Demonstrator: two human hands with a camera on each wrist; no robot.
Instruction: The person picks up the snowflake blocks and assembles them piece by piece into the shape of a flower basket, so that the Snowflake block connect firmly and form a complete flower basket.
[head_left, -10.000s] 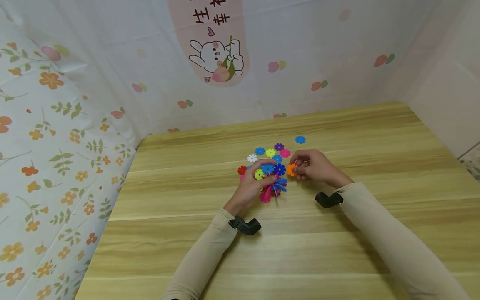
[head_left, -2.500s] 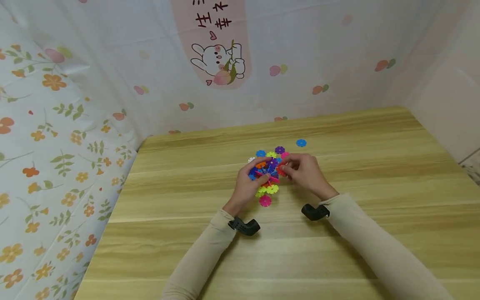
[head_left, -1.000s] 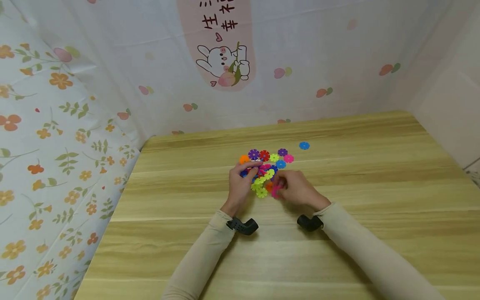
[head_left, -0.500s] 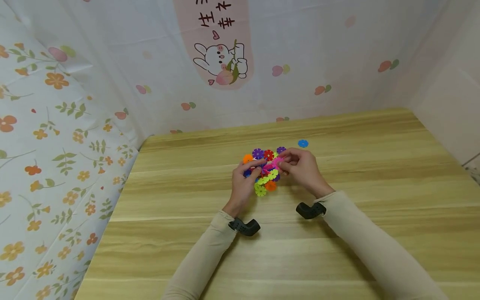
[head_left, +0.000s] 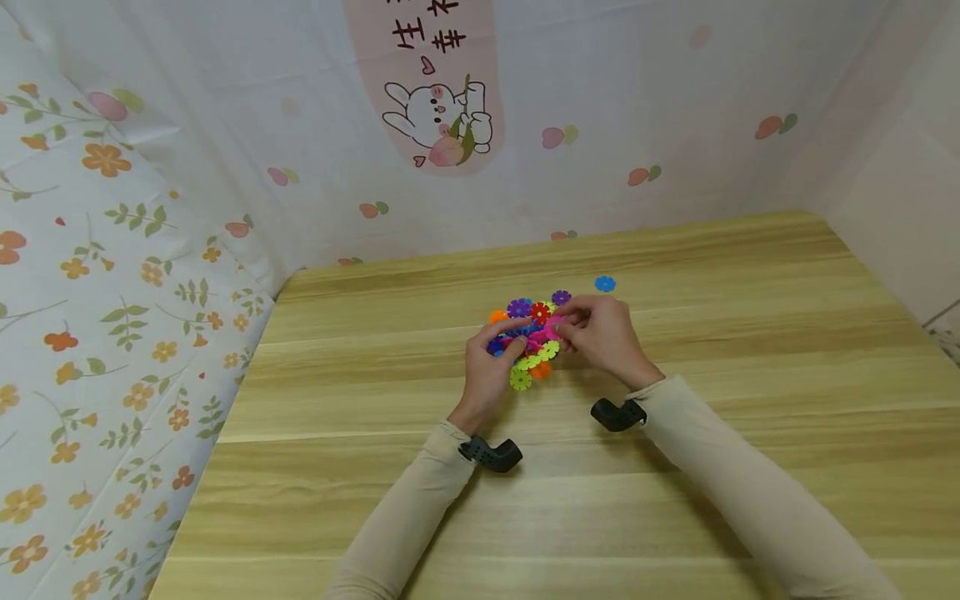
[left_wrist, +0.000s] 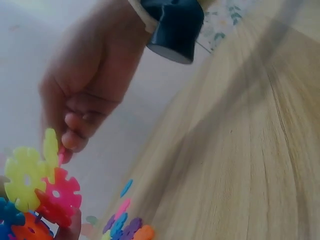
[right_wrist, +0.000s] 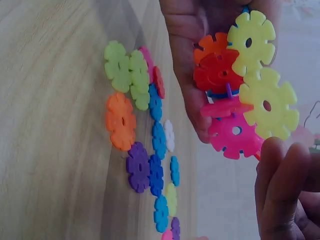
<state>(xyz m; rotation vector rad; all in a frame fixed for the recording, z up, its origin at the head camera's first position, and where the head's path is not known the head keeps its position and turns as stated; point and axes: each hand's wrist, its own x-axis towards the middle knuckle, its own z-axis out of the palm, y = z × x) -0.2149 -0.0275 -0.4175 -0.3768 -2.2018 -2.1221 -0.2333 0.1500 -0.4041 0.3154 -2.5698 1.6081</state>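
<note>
In the head view my left hand holds a cluster of slotted flower-shaped plastic discs above the table, thumb toward me. Yellow, pink, red, orange, blue and purple discs are joined in it at different angles. My right hand pinches a pink disc between thumb and fingers at the cluster's right side. Seen from the right wrist, the right fingertips are close to a yellow disc of the cluster. Only a pink edge of the pinched disc shows in the left wrist view; whether it is slotted in I cannot tell.
Loose discs lie on the wooden table beneath and behind the hands, among them an orange disc and a purple disc. One blue disc lies apart at the back. A printed curtain hangs behind the table's far edge.
Ten seconds ago my right hand held an orange disc, later a red one. Since a second ago it has brought a pink disc up and away from me to the cluster, which has shifted slightly right.
</note>
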